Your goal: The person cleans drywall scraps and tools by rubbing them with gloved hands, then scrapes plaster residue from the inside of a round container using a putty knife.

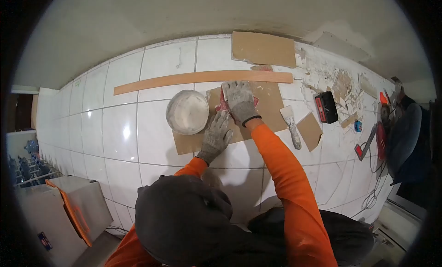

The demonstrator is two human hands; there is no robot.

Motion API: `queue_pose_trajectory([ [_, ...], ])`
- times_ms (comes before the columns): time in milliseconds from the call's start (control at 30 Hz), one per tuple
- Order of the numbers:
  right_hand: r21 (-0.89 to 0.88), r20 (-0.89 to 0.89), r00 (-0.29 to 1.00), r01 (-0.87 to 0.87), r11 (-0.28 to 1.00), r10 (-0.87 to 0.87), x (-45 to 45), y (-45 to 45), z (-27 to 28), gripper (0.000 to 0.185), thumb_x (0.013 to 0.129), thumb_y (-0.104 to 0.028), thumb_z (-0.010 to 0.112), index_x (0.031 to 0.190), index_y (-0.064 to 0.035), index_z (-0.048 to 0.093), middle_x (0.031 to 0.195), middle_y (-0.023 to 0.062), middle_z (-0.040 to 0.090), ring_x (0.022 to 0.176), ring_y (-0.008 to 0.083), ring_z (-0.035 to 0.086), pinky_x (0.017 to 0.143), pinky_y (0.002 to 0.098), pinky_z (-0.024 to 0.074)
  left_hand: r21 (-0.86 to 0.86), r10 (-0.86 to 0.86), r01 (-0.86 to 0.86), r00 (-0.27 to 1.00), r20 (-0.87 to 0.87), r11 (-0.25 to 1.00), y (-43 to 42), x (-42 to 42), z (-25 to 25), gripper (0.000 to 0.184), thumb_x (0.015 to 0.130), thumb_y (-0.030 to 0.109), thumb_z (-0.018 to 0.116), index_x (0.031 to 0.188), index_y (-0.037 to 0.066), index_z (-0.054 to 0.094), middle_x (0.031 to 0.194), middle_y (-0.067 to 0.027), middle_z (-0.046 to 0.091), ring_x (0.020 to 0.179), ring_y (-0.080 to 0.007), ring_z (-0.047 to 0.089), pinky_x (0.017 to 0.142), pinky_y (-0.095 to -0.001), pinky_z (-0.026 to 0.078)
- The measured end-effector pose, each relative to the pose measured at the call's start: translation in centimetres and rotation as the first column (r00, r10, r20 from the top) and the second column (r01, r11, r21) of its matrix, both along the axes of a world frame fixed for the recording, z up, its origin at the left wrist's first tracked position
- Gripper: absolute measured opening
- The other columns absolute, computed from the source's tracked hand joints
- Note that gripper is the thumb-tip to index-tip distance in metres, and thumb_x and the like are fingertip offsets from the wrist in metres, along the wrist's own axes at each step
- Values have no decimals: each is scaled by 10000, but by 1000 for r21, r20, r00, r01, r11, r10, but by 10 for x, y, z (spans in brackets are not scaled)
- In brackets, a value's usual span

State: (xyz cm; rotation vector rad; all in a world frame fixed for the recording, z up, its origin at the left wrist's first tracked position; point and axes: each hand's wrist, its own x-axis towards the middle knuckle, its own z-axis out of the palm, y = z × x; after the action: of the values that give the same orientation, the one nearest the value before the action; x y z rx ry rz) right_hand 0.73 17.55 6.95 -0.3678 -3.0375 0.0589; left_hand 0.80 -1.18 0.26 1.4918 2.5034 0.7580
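Both my hands wear grey work gloves dusted with white. My right hand lies flat, fingers stretched, over a thin red piece that shows on both sides of it. What this piece is I cannot tell. Fingertips of my left hand reach the near end of the red piece, with the thumb apart. Underneath lies a brown board. A round tub of whitish paste stands partly on the board, left of my hands. To the right, a paint brush with a white-smeared handle lies by the board.
A long wooden strip lies beyond my hands, with another brown board behind it. Rightward are a small board piece, a black-and-red battery pack, broken debris and a cable. A grey cabinet stands lower left.
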Motion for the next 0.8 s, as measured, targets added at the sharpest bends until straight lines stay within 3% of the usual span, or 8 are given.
queue_pose_trajectory([
  [100,27,-357,934,-6,1000,15,30,-10,-3,388,859,-211,576,1223,-75,568,1114,129,558,1067,285,544,987,415,404,-6,-18,18,1000,-14,1000,-1,3,-1,617,903,261,629,1425,-24,462,1523,-222,400,1450,-379,327,1202,-506,256],
  [200,-69,149,987,67,995,-56,74,-44,18,392,857,-207,568,1229,-82,563,1128,147,553,1087,298,544,952,428,430,-57,-23,19,998,-64,998,1,6,-5,608,911,266,619,1422,-26,466,1529,-220,397,1445,-373,342,1198,-508,262],
  [400,418,-186,970,222,881,-156,73,15,-30,393,879,-195,548,1253,-75,554,1113,116,586,1099,310,556,925,440,466,8,-8,8,999,-31,1000,4,7,4,594,922,265,604,1419,-31,467,1519,-224,414,1438,-385,352,1194,-514,268],
  [467,29,156,918,366,930,-366,49,53,-10,429,908,-194,556,1312,-48,558,1249,132,597,1179,330,570,903,401,496,4,-19,19,1000,-25,1000,5,2,10,598,922,262,606,1425,-29,462,1513,-227,422,1434,-389,357,1193,-516,268],
  [533,-298,25,876,467,833,-482,65,54,50,417,921,-176,564,1308,-19,570,1269,142,621,1170,293,607,916,377,507,6,-17,17,1000,-17,1000,3,0,7,603,914,259,621,1426,-16,462,1529,-224,399,1443,-399,337,1189,-520,272],
  [633,-874,-27,827,253,415,-562,116,66,64,375,945,-164,585,1279,5,604,1195,121,677,1055,211,662,886,339,527,21,45,-44,999,-12,999,4,9,10,627,899,265,642,1437,6,448,1548,-224,363,1452,-417,306,1180,-534,278],
  [767,-933,291,760,93,-346,-580,177,86,-11,336,958,-189,639,1231,7,649,1090,58,717,933,122,664,810,299,541,86,79,-77,997,-25,993,22,3,5,683,874,287,676,1452,27,421,1553,-236,331,1455,-437,278,1174,-549,280],
  [800,-972,228,771,152,-177,-595,188,91,-22,326,968,-203,636,1218,6,652,1084,55,714,929,114,665,795,289,547,87,111,-110,994,-15,990,30,2,4,701,870,297,681,1459,28,411,1547,-240,336,1451,-435,285,1177,-548,273],
])
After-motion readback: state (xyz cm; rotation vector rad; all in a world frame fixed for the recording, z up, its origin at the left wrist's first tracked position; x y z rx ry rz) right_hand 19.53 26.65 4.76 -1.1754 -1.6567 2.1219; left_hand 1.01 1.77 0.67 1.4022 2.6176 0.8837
